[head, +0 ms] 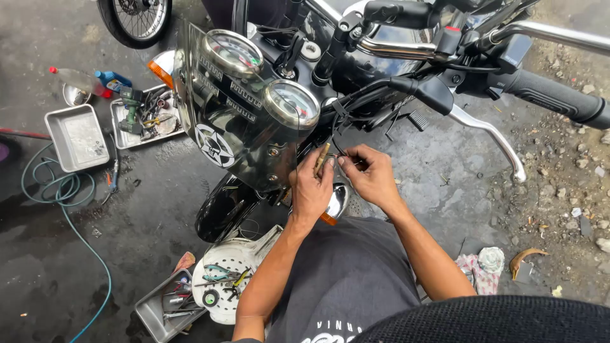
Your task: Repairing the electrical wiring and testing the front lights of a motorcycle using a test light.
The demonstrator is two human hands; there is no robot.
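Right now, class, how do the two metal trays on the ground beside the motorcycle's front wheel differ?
The left tray holds almost nothing, its pale bottom showing; the right tray is crowded with tools and parts. The left tray lies nearer the coiled green hose; the right tray lies nearer the motorcycle's windscreen. Both are shallow, rectangular, grey metal and rest flat on the wet floor, away from both hands.

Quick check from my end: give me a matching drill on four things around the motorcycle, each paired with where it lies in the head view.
Things:
1. empty metal tray
2. green hose
3. tray of hand tools
4. brake lever

Places:
A. coiled on the ground at far left
B. under the right handlebar grip, upper right
C. bottom centre-left, beside the white round cover
D. left side, next to a second tray full of parts

Pairs: 1-D, 2-A, 3-C, 4-B
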